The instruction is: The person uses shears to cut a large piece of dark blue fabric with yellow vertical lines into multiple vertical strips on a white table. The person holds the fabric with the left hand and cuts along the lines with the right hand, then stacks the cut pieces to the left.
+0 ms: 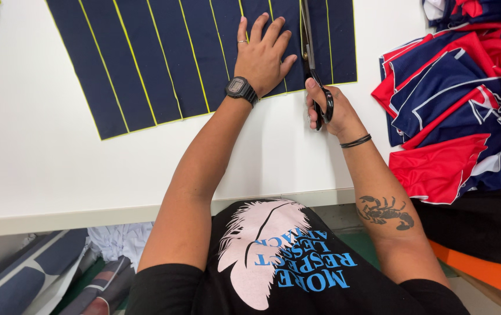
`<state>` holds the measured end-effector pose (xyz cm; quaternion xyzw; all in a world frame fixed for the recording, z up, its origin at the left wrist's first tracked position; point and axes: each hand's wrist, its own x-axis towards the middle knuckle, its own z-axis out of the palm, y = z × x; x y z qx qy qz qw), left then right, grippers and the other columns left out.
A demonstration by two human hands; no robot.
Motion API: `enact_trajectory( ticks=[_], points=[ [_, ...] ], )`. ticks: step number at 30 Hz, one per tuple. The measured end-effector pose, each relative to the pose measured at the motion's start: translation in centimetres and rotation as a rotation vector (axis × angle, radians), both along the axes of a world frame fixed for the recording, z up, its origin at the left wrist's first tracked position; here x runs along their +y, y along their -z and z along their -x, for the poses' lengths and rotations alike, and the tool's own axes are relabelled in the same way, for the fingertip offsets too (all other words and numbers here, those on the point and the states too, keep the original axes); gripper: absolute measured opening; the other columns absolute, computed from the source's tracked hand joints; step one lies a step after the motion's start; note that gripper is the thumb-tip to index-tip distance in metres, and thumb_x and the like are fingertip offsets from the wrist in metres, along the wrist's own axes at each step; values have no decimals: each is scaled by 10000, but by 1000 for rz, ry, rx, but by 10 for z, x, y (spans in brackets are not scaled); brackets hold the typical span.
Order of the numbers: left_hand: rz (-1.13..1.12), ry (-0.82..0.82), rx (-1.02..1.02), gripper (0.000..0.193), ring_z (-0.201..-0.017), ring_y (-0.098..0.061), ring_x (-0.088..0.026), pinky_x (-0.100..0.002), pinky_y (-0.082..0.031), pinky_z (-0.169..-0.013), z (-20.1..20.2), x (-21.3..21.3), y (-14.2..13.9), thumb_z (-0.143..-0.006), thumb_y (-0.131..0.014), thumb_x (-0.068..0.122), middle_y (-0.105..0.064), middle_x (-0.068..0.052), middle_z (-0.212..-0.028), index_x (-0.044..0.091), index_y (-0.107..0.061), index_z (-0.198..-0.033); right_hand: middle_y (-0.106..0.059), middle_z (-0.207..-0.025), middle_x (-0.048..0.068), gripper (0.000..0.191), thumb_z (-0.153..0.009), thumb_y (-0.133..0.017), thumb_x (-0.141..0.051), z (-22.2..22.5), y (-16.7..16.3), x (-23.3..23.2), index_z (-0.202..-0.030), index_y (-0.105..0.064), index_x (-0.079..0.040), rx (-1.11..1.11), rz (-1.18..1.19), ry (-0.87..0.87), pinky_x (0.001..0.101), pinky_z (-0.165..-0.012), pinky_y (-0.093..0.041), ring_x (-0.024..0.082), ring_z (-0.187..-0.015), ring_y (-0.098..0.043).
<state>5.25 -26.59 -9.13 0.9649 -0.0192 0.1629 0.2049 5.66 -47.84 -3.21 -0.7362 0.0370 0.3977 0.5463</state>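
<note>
A sheet of navy fabric [163, 64] with thin yellow lines lies flat on the white table [34, 146]. My left hand [264, 55] presses flat on the fabric near its lower edge, fingers spread; a black watch sits on the wrist. My right hand [331, 111] grips black-handled scissors [312, 64]. Their blades point away from me and run into the fabric along a yellow line, just right of my left hand.
A pile of red, navy and white fabric pieces [461, 105] covers the table's right side. More cloth and rolls [40, 274] lie below the table's near edge at left. Black and orange material [484, 245] lies at lower right.
</note>
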Motion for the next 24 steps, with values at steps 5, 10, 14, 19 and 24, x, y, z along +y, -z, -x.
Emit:
enact_trajectory(
  ticks=[5,10,14,19,24],
  points=[
    [-10,-10,-35,477,-1395,-380,-353,-679,-163,-1158,2,0,-6,-921,-723,431,-535,-78,-1439,123,-668,-1281,-516,-519,7,533,-893,-717,-582,-2,5,3,-743,-575,-90,11,12,8,264,-367,-444,104,-390,-489],
    [-50,-2,55,440,-1402,-384,-354,-685,-156,-1171,-10,1,-24,-928,-720,416,-550,-76,-1405,121,-671,-1252,-529,-510,23,589,-898,-648,-642,-2,2,1,-738,-571,-80,46,-33,-2,280,-393,-461,129,-393,-511],
    [-62,-47,-9,474,-1409,-386,-349,-673,-156,-1190,-36,18,-40,-950,-718,413,-530,-72,-1443,115,-646,-1311,-562,-505,35,634,-871,-563,-714,-7,-8,4,-750,-591,-92,93,-38,-26,280,-411,-466,159,-401,-554],
    [-81,-68,4,587,-1388,-371,-375,-681,-137,-1160,-50,31,-45,-903,-707,478,-487,-98,-1477,103,-612,-1344,-553,-508,47,643,-877,-574,-720,-23,-18,17,-750,-589,-89,58,-16,-33,284,-395,-436,173,-404,-553],
    [-32,-66,17,578,-1412,-362,-367,-668,-139,-1173,-47,33,-34,-931,-693,473,-477,-81,-1503,113,-604,-1375,-567,-523,28,636,-879,-584,-716,-31,-16,26,-754,-614,-93,69,-10,-36,276,-396,-442,158,-420,-570]
  ],
)
